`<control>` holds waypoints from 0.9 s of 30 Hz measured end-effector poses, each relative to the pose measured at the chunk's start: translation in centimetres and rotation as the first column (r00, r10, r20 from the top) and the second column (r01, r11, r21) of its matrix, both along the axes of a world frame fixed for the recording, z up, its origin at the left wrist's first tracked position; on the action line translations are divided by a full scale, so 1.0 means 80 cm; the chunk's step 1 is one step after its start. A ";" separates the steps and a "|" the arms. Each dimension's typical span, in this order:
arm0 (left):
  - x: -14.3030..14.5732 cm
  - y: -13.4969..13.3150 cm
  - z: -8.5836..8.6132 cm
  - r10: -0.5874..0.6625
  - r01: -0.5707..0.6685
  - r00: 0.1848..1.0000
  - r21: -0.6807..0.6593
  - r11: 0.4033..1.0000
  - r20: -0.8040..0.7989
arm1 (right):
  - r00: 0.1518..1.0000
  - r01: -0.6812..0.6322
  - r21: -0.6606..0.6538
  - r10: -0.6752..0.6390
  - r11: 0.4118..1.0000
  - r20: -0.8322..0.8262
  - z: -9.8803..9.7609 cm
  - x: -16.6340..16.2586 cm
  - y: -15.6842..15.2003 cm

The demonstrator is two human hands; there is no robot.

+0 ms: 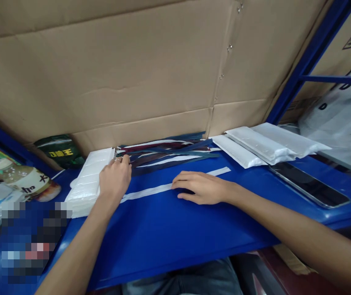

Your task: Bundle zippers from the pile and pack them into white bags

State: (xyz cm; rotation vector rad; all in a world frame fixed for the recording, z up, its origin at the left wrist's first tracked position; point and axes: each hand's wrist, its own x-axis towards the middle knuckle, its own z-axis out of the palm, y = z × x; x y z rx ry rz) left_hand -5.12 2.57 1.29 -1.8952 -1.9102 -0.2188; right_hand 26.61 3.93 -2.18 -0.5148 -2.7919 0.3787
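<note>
A white zipper-like strip (151, 191) lies flat across the blue table. My right hand (200, 187) rests over its right part, fingers stretched out and touching it, thumb apart. My left hand (116, 176), with a ring on one finger, is at the left end of a pile of strips (169, 153) in dark blue, maroon and white. Its fingers are curled down; whatever they hold is hidden. Just left of that hand sits a stack of white padded packets (91, 172). The left end of the white strip passes behind my left forearm.
More white packets (258, 143) lie at the back right, beside a black phone (311, 184). At the left stand a drink bottle (29, 180) and a dark green bag (60, 151). A cardboard wall (151, 73) closes the back, with a blue post (312, 61) on the right.
</note>
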 end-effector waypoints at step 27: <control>0.085 -0.042 -0.030 -0.349 0.710 0.261 0.066 0.702 0.900 | 0.907 0.203 -0.196 -0.259 0.959 -0.332 -0.005 -0.013 -0.005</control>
